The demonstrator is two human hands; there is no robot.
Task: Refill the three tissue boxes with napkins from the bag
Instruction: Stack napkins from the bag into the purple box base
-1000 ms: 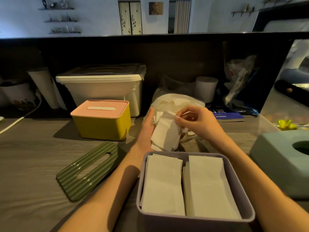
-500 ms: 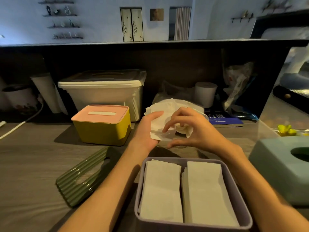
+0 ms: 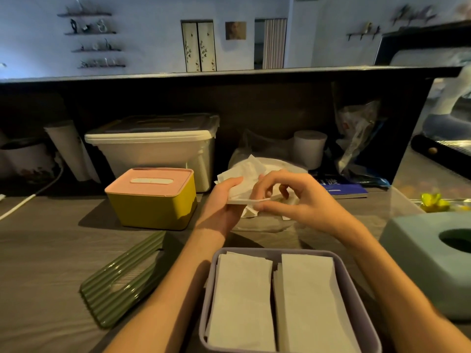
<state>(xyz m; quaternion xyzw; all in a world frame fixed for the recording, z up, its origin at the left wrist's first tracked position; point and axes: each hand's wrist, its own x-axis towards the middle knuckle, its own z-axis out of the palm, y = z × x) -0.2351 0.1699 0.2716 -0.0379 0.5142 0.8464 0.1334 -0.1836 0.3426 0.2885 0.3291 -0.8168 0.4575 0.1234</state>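
Observation:
An open lilac tissue box [image 3: 211,289] stands nearest me, with two stacks of white napkins [image 3: 275,301] lying side by side in it. Its ribbed green lid [image 3: 122,278] lies flat on the table to the left. Above the box, my left hand [image 3: 224,202] holds a small stack of white napkins [image 3: 244,174]. My right hand [image 3: 288,197] has curled fingers and pinches the lower edge of that stack. Behind the hands lies the clear plastic bag [image 3: 270,164] with napkins. A yellow box with a pink lid [image 3: 153,197] stands closed at the left. A teal box [image 3: 433,258] is at the right.
A large white lidded storage bin [image 3: 155,146] stands behind the yellow box. A white paper roll [image 3: 309,147] and crumpled plastic bags [image 3: 356,138] sit against the dark back wall. A blue booklet [image 3: 341,189] lies at the right, and a white cable [image 3: 25,200] runs at the far left.
Both hands have risen slightly with the napkins. The stack, earlier hanging upright, is now turned nearly flat, and my right hand has shifted from its top to its lower edge.

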